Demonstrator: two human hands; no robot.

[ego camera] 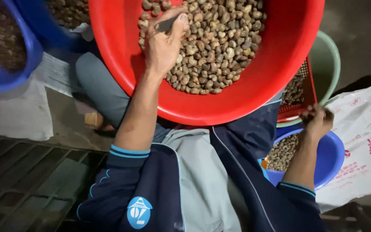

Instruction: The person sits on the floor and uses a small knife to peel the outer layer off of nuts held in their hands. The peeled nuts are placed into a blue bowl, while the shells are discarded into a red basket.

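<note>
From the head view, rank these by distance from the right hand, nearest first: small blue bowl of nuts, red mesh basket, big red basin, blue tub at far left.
From the right hand:
1. small blue bowl, just below it.
2. red mesh basket, just above-left; too close to call against the bowl.
3. big red basin, up-left on the lap.
4. blue tub, far left.

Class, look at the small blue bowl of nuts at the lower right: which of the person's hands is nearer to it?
Right. The right hand is closed just above the blue bowl. The left hand is far off, in the red basin, holding a small dark tool.
</note>
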